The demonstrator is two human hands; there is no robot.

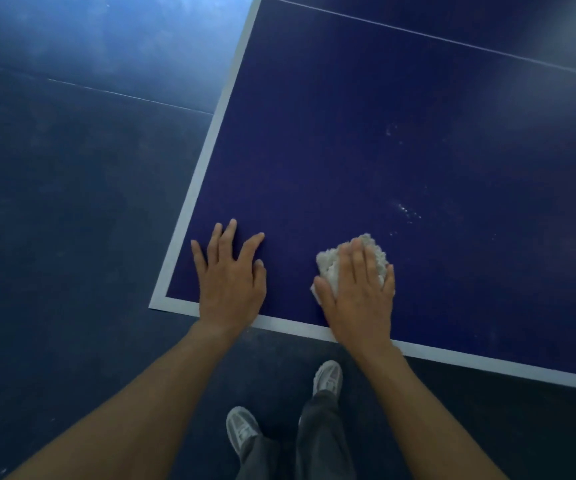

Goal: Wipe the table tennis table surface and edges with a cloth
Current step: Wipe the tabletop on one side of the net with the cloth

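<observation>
The dark blue table tennis table [366, 150] fills the upper right, with a white border line along its left and near edges. My right hand [359, 292] lies flat on a folded white cloth [328, 265] and presses it onto the surface close to the near edge. My left hand [231, 275] rests flat on the table with fingers spread, just inside the near left corner. Small white specks [407, 211] dot the surface beyond the cloth.
The table's near left corner [156, 303] sits over a dark blue floor [72, 202]. My two grey shoes [328, 377] stand on the floor just below the near edge. A thin white centre line [435, 38] crosses the table far off.
</observation>
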